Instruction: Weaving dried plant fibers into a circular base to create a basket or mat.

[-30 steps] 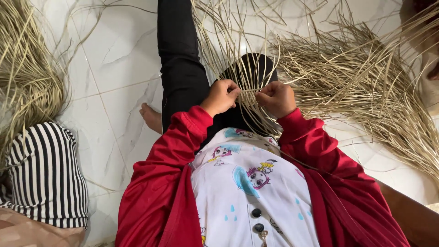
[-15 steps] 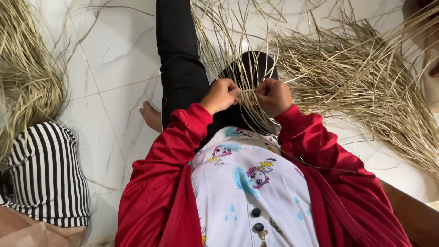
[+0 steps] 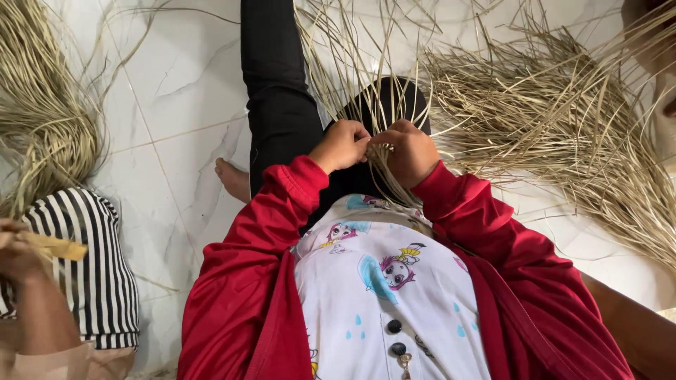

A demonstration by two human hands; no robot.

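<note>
I sit on a white tiled floor in red sleeves and black trousers. My left hand [image 3: 341, 146] and my right hand [image 3: 406, 150] meet over my lap, fingertips touching. Both pinch thin pale straw strands [image 3: 375, 143] that rise from my lap and fan out upward. The strands cross between my fingers; how they are joined is hidden by my fingers.
A big heap of dry straw [image 3: 563, 119] lies at the right, another bundle [image 3: 39, 112] at the upper left. At the lower left sits another person in a striped garment [image 3: 84, 267], whose hand [image 3: 21, 257] holds a flat straw strip.
My hands have closed together until the fingertips touch. The other person's hand with a straw strip has come into view at the lower left.
</note>
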